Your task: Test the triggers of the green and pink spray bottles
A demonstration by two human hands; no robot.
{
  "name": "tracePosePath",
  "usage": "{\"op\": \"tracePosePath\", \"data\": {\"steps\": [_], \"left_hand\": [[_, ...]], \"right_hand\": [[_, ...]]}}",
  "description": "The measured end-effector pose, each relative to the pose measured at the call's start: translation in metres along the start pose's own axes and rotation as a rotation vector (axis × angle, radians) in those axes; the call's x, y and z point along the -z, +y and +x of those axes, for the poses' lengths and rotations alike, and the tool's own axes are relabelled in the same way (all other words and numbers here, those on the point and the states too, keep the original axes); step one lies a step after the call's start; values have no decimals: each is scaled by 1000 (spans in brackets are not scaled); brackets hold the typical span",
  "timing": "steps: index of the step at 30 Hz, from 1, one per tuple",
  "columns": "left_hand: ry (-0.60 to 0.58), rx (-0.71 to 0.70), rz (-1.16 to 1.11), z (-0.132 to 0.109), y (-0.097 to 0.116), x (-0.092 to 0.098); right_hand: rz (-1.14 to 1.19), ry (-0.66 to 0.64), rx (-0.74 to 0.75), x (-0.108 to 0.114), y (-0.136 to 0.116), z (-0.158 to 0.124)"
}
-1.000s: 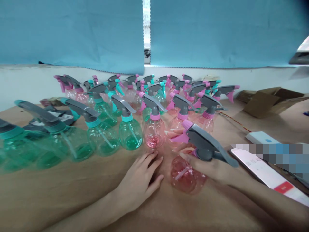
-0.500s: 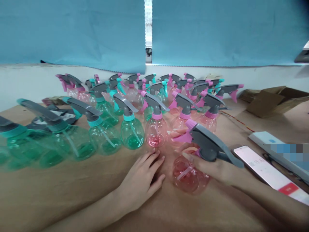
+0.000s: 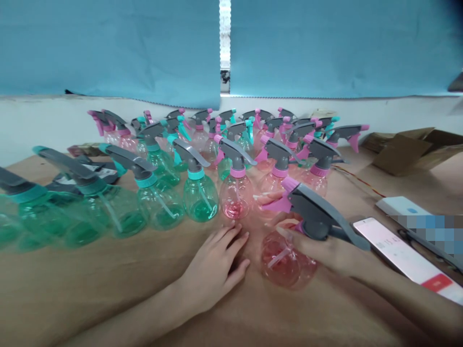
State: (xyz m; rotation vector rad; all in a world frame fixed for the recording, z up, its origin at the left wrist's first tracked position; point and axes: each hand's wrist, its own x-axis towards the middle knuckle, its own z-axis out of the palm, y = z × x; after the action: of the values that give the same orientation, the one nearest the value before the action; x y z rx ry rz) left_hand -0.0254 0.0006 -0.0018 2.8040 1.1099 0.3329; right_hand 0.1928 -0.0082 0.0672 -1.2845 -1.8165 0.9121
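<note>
My right hand [image 3: 327,250] is wrapped round the neck of a pink spray bottle [image 3: 287,262] with a grey trigger head [image 3: 318,217], which stands on the brown table [image 3: 108,289]. My left hand [image 3: 217,270] lies flat on the table just left of that bottle, fingers stretched out and holding nothing. Directly beyond my fingers stand a pink bottle [image 3: 235,195] and a green bottle [image 3: 200,195] in the front row.
Several green and pink spray bottles fill the table's middle and left, with larger green ones [image 3: 108,202] at the left. A phone [image 3: 405,258] and a white device [image 3: 401,206] lie at the right. Cardboard boxes [image 3: 401,152] sit at the far right under blue curtains.
The view has drifted slightly, so everything sits a little more to the right. Both hands and the pink bottle hold their places on the table.
</note>
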Motion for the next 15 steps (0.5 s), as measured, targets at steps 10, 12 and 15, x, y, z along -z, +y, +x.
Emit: {"op": "tracePosePath", "data": {"steps": [10,12,15], "left_hand": [[-6,-6,20,0,-2,-1],[4,-3,15,0,-2,-1],[13,-3,9,0,-2,-1]], "right_hand": [[-35,26,-7,1,4,-4],[-59,44,5,4,3,-6],[-93,77,38,5,4,-9]]}}
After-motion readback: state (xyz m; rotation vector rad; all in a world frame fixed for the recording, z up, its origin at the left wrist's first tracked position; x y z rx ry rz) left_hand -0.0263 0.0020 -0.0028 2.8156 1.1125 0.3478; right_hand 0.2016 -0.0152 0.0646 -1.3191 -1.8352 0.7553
